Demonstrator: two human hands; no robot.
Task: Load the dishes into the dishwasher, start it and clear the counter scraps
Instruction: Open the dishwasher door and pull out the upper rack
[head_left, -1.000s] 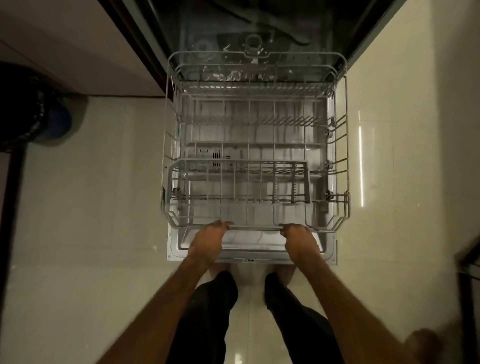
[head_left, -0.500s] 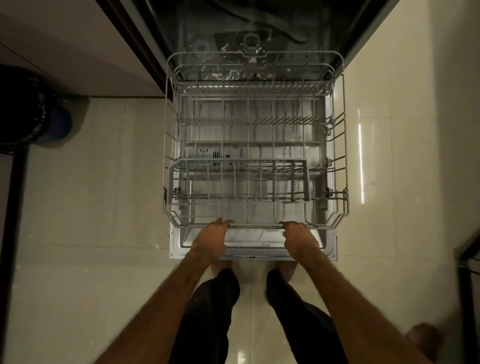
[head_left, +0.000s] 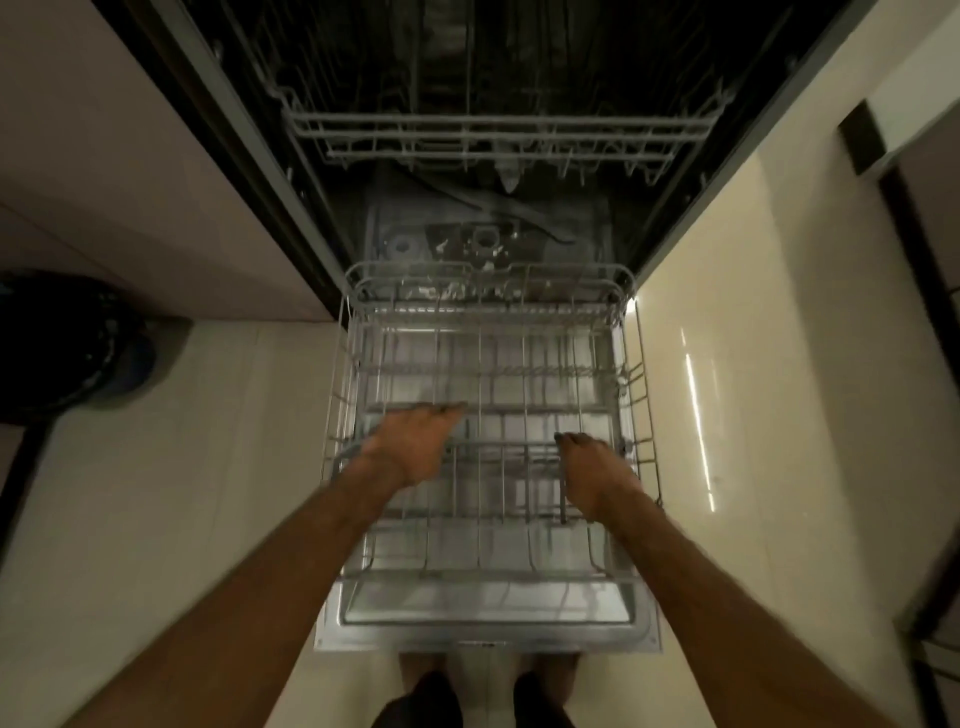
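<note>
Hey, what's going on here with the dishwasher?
A person stands at the open dishwasher door, with the empty lower rack pulled out over it. Their left hand and right hand reach over the rack near its cutlery basket. Blur hides whether either touches anything. The upper rack sits inside the machine. No dishes show in either rack yet.

The lone head view looks steeply down and forward, close above the lower rack (head_left: 480, 364).

Wire-metal rack (head_left: 483, 374); glossy floor tiles (head_left: 727, 415)
</note>
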